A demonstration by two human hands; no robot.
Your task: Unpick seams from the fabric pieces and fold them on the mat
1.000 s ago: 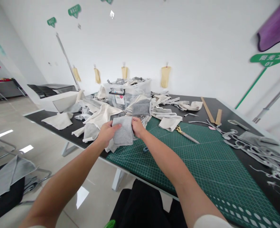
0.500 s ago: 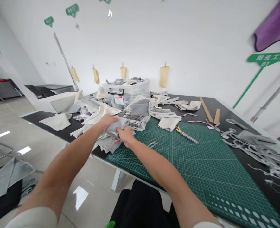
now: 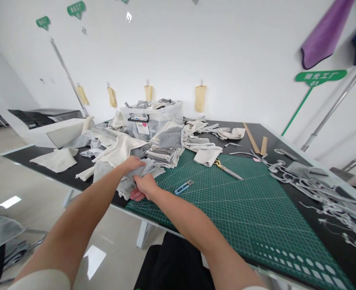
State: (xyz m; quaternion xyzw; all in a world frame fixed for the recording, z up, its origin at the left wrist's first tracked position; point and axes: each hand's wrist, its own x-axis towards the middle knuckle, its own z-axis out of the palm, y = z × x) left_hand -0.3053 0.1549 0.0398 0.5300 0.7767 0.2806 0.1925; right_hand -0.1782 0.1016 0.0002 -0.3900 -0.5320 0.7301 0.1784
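Note:
My left hand and my right hand both grip a crumpled grey cloth piece at the near left corner of the green cutting mat. The cloth lies against a low heap of grey and cream pieces. Just behind it is a neat stack of folded cloths. Small blue thread snips lie on the mat to the right of my right hand.
A clear plastic bin full of cloth stands at the back. Yellow-handled scissors lie on the mat by a cream cloth. Wooden rulers and several curled grey offcuts lie to the right on the black table.
The grey cloth, held up flat between both hands a second ago, has come down onto the heap and is bunched. My right hand slid towards me, uncovering the blue snips.

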